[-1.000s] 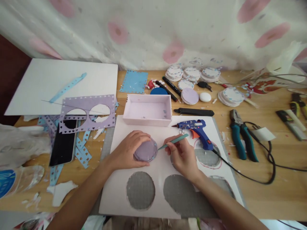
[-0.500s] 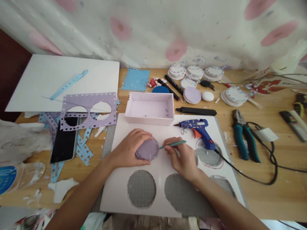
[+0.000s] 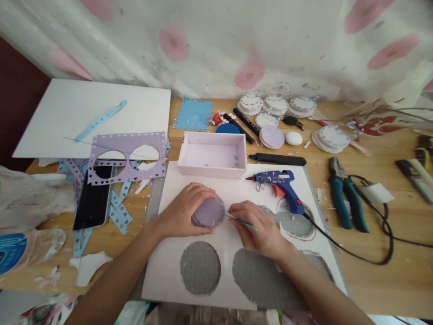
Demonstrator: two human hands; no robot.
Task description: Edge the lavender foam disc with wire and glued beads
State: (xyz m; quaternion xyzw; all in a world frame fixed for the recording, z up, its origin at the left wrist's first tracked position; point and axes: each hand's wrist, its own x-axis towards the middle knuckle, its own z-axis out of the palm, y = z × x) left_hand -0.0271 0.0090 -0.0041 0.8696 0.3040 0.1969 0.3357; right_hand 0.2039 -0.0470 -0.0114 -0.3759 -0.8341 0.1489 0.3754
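Note:
A round purple disc lies on a white foam board with round holes cut in it. My left hand curls over the disc's left side and holds it down. My right hand is closed on a thin teal tool, whose tip touches the disc's right edge. A blue glue gun rests on the board just beyond my right hand.
A pale pink open box stands behind the board. Teal pliers and a black cable lie to the right. A phone, purple cut-out sheet and blue strips are on the left. Stacks of round discs sit at the back.
My right hand has turned the teal tool from pointing up and right to lying low, with its handle now toward me; its tip stays at the disc's right edge. My left hand stays put.

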